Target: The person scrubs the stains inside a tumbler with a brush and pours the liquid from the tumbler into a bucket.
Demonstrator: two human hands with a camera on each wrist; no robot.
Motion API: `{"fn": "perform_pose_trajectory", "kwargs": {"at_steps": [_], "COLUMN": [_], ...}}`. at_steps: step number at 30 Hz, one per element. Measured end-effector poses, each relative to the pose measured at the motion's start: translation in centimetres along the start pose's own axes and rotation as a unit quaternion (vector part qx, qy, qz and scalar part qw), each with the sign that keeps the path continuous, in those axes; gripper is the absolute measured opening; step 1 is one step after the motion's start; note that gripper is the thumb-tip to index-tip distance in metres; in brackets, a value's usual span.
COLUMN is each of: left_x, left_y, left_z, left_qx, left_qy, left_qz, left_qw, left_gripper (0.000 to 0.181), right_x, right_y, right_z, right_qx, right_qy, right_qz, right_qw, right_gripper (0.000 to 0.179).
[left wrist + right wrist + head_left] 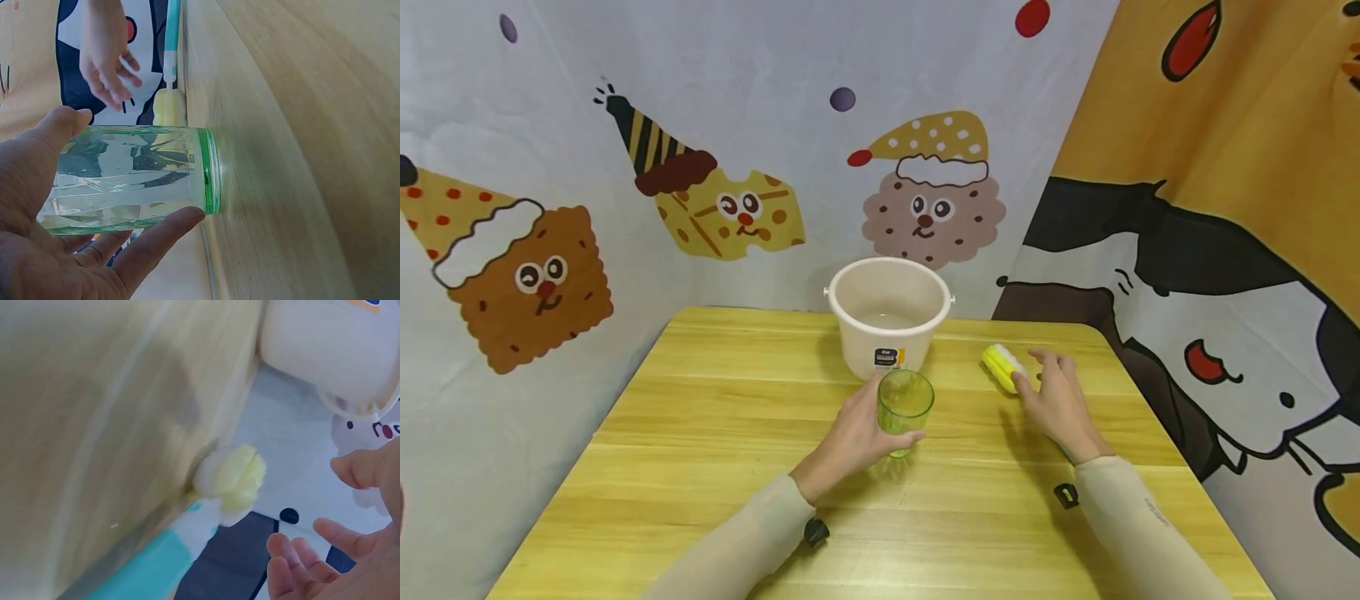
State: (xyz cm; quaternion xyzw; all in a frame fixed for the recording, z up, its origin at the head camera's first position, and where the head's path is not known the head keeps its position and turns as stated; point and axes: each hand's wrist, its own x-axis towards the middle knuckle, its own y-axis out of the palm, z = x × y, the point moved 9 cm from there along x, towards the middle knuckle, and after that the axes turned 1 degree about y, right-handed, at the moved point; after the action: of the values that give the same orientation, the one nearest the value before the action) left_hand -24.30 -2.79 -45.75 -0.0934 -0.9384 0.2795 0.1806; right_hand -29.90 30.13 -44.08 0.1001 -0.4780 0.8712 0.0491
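My left hand [856, 432] holds a clear green drinking glass [907, 408], thumb on one side and fingers on the other. The glass is upright, its base at or just above the tabletop; I cannot tell which. To the right, my right hand [1062, 410] hovers beside a cup brush with a yellow and white sponge head [1002, 368]. Its turquoise handle [150, 569] shows in the right wrist view, and the brush lies on the table. My right fingers [284, 562] are spread and loosely bent, apart from the brush, with nothing in them.
A cream bucket [855, 337] with a label stands behind the glass near the table's back edge. The wooden table [700, 417] meets a cartoon-printed cloth [760, 50] behind it. Small black pieces [816, 533] sit at both wrists.
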Motion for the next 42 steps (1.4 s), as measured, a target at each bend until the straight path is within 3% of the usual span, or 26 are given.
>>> {"fn": "perform_pose_trajectory", "kwargs": {"at_steps": [21,30,42], "left_x": [-0.1,-0.1,0.1], "left_y": [0.1,0.2,0.2], "left_z": [-0.1,-0.1,0.1], "left_qx": [-0.005,0.005,0.002], "left_qy": [0.000,0.007,0.017], "left_qz": [-0.002,0.003,0.001], "left_qw": [1.0000,1.0000,0.9999], "left_gripper": [0.099,0.101,0.103], "right_x": [3.0,4.3,6.1], "right_y": [1.1,1.2,2.0], "right_z": [6.9,9.2,11.4], "right_qx": [0.067,0.085,0.105], "right_qy": [-0.074,-0.108,-0.127], "right_qz": [-0.019,-0.036,-0.027], "right_qw": [0.9948,0.9898,0.9859], "right_gripper": [0.056,0.052,0.052]}}
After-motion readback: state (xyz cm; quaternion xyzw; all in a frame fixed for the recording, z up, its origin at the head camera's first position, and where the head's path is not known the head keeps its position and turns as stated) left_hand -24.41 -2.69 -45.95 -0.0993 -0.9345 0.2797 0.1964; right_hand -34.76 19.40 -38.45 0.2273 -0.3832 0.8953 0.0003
